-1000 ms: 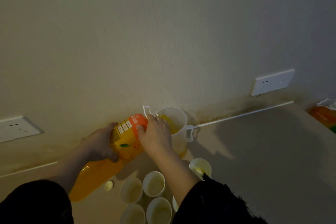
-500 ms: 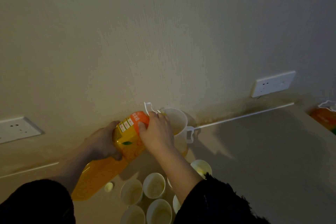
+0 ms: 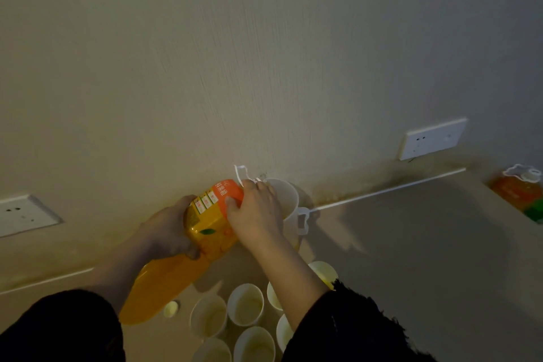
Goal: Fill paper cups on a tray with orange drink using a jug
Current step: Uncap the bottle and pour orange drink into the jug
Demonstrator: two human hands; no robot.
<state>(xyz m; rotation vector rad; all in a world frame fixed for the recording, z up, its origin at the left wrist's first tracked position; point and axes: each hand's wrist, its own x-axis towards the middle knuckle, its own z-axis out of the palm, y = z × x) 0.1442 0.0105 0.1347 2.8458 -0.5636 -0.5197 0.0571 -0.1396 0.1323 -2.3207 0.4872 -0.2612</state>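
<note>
Both arms reach forward from black sleeves [image 3: 352,329] toward the far wall [image 3: 264,67]. The left hand [image 3: 167,232] comes in from the near left, and its grip is curled tight round the middle of a big bottle [image 3: 182,258] of orange drink. The right hand [image 3: 255,214] lies over the top end of the bottle, next to the orange label, with its fingers bent down round it, so this grip holds the bottle too. The bottle is tipped over: its bottom points to the near left, low by the bench [image 3: 411,244], and its neck points up to the far right. The neck is hidden behind the right hand, right at the mouth of the white jug [image 3: 286,200]. The jug stands on the bench against the wall, just past the right hand, with its handle on the right. The paper cups [image 3: 245,304] stand close together, open side up, near the person and under the right arm. A small pale cap [image 3: 171,309] lies on the bench beside the bottle's bottom.
</note>
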